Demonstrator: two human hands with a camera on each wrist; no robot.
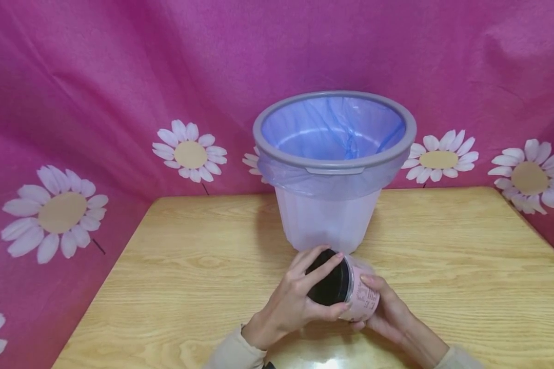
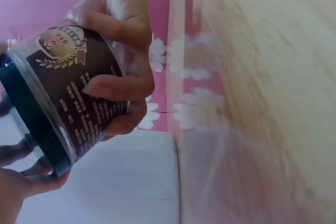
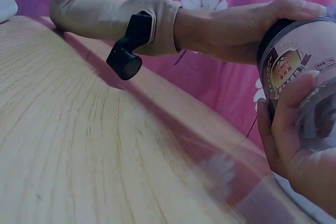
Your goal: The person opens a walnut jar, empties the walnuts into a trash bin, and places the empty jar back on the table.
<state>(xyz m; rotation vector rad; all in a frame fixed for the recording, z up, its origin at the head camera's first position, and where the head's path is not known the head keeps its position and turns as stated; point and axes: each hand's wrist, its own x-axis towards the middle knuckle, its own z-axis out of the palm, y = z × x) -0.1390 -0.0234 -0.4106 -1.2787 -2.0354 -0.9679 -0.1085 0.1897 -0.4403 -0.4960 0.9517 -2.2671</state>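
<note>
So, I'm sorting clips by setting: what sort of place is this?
Probably a makeshift indoor filming corner: a pink flowered backdrop hangs behind a wood-grain table, where a bag-lined bin stands.

A blue-lined bin [image 1: 328,215] stands on the table [image 1: 189,271] before a flowered pink backdrop [image 1: 221,61], probably cloth

Lid [image 1: 331,289]: black
Jar label [image 1: 362,294]: pink, dark-printed; brown in left wrist view
Bin [image 1: 328,220]: whitish, grey rim [image 1: 334,164]
Bag [image 1: 309,138]: blue
Cloth [image 1: 240,51]: magenta, white daisies [image 1: 190,154]
Table [image 1: 203,256]: yellowish woodgrain
Sleeves [image 1: 239,349]: beige
</note>
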